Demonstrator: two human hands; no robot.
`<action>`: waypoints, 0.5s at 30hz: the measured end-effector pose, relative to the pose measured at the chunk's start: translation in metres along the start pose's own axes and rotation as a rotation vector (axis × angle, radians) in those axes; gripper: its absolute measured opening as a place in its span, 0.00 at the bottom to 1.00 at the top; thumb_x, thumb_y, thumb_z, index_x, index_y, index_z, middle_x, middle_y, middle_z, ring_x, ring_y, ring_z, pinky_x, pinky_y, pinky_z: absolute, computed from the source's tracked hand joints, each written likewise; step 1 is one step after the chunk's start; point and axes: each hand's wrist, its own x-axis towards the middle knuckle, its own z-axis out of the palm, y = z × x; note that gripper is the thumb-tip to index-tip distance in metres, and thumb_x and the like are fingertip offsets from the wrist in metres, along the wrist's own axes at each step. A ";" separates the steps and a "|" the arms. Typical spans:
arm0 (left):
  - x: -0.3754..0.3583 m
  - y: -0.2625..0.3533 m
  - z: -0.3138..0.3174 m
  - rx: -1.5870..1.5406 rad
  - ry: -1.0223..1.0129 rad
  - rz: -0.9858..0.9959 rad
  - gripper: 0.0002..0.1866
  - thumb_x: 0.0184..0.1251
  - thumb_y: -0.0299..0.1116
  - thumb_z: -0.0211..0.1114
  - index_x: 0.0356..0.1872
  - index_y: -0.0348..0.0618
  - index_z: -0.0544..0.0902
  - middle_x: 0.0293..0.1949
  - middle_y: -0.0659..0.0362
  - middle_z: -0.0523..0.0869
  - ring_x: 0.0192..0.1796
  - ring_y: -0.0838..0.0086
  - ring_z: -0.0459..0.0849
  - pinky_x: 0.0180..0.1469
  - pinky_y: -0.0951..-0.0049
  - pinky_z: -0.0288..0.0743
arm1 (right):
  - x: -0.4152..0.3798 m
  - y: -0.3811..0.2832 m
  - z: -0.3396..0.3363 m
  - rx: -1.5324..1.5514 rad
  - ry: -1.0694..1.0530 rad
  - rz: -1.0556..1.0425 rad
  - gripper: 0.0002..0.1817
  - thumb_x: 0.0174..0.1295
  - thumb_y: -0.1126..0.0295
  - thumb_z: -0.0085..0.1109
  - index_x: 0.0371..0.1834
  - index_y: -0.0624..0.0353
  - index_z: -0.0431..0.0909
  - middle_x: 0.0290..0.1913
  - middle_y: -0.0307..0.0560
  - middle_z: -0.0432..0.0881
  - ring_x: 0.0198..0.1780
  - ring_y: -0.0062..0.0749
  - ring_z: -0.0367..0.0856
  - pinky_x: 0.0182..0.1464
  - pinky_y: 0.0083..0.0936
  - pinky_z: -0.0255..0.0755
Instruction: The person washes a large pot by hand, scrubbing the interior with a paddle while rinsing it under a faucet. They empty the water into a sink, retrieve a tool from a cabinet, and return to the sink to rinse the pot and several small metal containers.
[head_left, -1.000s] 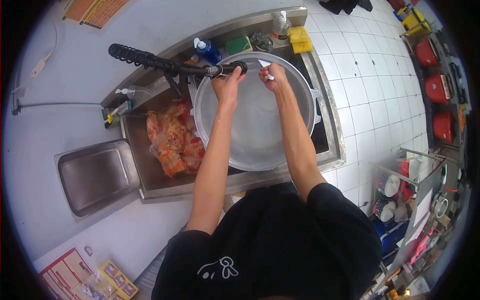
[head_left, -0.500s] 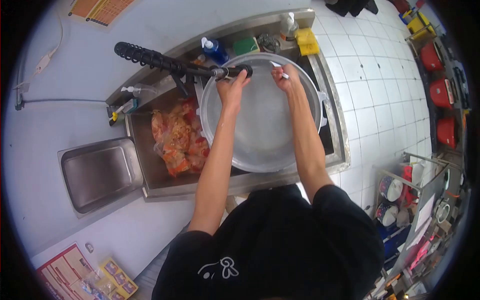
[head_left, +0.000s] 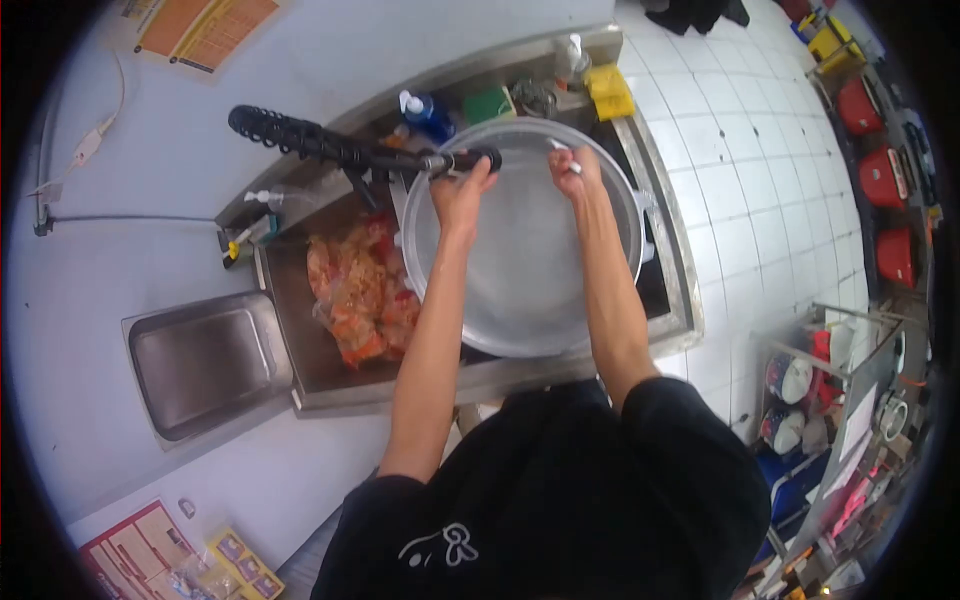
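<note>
My left hand [head_left: 464, 195] is closed around the black spray head of a pull-down faucet [head_left: 400, 158], over the left side of a large round metal basin [head_left: 625, 290]. Over the far right part of the basin, my right hand [head_left: 578, 175] grips a slim white object [head_left: 574, 167]; only its ends stick out of the fist, and I cannot tell what kind it is. The wide basin floor shows pale and cloudy between my forearms. Left of the basin, raw meat pieces [head_left: 360, 290], some in clear plastic, lie in the sink [head_left: 290, 330].
Behind the basin stand a blue pump bottle [head_left: 428, 118], a green sponge [head_left: 487, 104], a steel scourer [head_left: 533, 98], a clear pump bottle [head_left: 572, 62] and a yellow cloth [head_left: 610, 92]. An empty steel tray [head_left: 210, 365] sits left of the sink. Tiled floor [head_left: 745, 190] extends to the right.
The view has shifted a little, so the basin and sink sit slightly lower. My right hand has turned slightly with the white object; my left hand stays on the spray head.
</note>
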 end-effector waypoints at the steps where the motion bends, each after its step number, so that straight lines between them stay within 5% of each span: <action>1: 0.000 0.001 0.001 -0.017 0.016 0.036 0.17 0.57 0.19 0.67 0.47 0.29 0.74 0.46 0.50 0.80 0.44 0.64 0.84 0.46 0.64 0.86 | -0.001 -0.005 0.010 0.033 -0.087 0.103 0.04 0.55 0.79 0.35 0.26 0.62 0.60 0.15 0.37 0.60 0.15 0.19 0.57 0.11 0.12 0.56; 4: -0.021 -0.005 -0.013 0.004 0.027 -0.027 0.19 0.58 0.19 0.67 0.49 0.28 0.73 0.48 0.49 0.79 0.45 0.64 0.84 0.47 0.64 0.86 | 0.000 0.006 -0.024 0.085 -0.204 0.289 0.03 0.52 0.78 0.35 0.24 0.61 0.60 0.15 0.38 0.61 0.14 0.20 0.58 0.10 0.14 0.55; 6: -0.003 0.002 0.001 -0.002 -0.022 -0.025 0.20 0.58 0.19 0.67 0.50 0.28 0.72 0.49 0.48 0.79 0.45 0.64 0.84 0.47 0.64 0.86 | 0.010 0.011 -0.010 -0.125 -0.028 0.052 0.04 0.52 0.78 0.34 0.24 0.62 0.61 0.15 0.37 0.59 0.14 0.19 0.57 0.10 0.14 0.56; 11: -0.022 -0.010 -0.012 -0.011 0.056 -0.012 0.23 0.58 0.19 0.67 0.54 0.26 0.70 0.49 0.46 0.78 0.47 0.60 0.84 0.47 0.64 0.86 | 0.017 0.027 -0.022 -0.094 0.078 -0.002 0.06 0.55 0.78 0.35 0.27 0.63 0.65 0.15 0.37 0.60 0.15 0.19 0.56 0.12 0.15 0.51; 15: 0.000 -0.003 -0.002 -0.023 0.064 0.006 0.22 0.58 0.19 0.67 0.53 0.27 0.71 0.48 0.48 0.79 0.45 0.62 0.84 0.46 0.66 0.86 | -0.018 0.016 -0.002 -0.326 -0.238 0.069 0.06 0.61 0.76 0.37 0.27 0.58 0.64 0.16 0.35 0.59 0.15 0.18 0.57 0.13 0.16 0.52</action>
